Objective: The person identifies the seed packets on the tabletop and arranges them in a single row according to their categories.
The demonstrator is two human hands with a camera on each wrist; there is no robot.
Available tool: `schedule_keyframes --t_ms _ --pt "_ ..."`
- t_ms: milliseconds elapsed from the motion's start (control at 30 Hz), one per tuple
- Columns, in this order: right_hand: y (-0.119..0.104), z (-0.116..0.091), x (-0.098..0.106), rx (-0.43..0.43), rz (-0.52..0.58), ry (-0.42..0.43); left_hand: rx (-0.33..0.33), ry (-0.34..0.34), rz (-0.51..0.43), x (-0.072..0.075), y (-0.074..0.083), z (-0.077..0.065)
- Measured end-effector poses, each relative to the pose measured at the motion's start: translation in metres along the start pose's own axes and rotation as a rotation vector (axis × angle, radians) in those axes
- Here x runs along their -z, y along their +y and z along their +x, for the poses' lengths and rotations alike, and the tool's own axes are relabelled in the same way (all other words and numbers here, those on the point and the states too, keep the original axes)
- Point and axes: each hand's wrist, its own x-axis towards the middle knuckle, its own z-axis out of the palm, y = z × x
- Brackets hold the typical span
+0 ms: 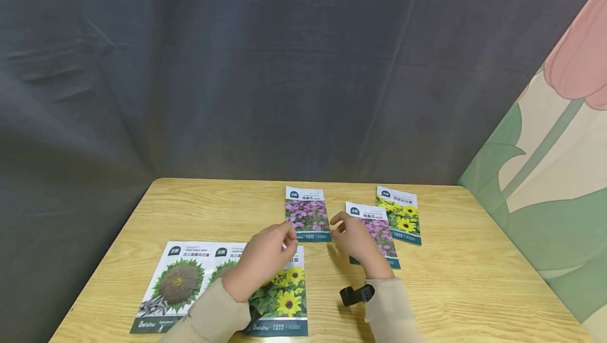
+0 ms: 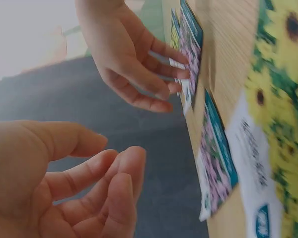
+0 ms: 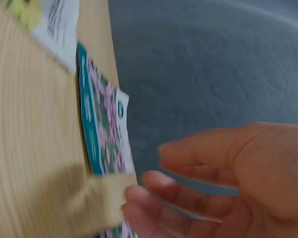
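Three front packets line up toward the front-left corner of the tabletop; three rear packets seem yet unaligned. Left hand and right hand, loosely curled, hold nothing.

My left fingers curl loosely in midair; to their right, my right fingers hang gently bent.

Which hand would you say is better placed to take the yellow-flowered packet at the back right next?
Probably the right hand: it is empty and nearer the yellow-flowered packet than the left hand.
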Motion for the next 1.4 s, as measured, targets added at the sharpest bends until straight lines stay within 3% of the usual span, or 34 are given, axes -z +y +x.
schedule_keyframes --t_ms 133,300,600,900,1067,1233,1400 --pt "0.019 0.002 0.018 0.021 -0.043 0.108 -0.049 -0.005 -0.034 -0.005 0.015 0.011" --pt "0.048 0.002 0.040 0.006 -0.088 0.196 -0.055 -0.043 -0.123 -0.019 0.025 0.029" --pt "0.096 -0.001 0.070 -0.037 -0.074 0.281 -0.002 -0.129 -0.344 -0.070 0.024 0.062" --pt "0.137 0.010 0.106 -0.087 -0.162 0.228 0.025 -0.157 -0.490 -0.111 0.053 0.094" --pt "0.148 0.014 0.120 -0.148 -0.190 0.182 0.051 -0.148 -0.490 -0.131 0.074 0.106" --pt "0.152 0.018 0.129 -0.230 -0.151 0.136 0.093 -0.134 -0.524 -0.150 0.092 0.114" --pt "0.149 0.024 0.135 -0.337 -0.072 0.111 0.098 -0.128 -0.460 -0.163 0.108 0.121"
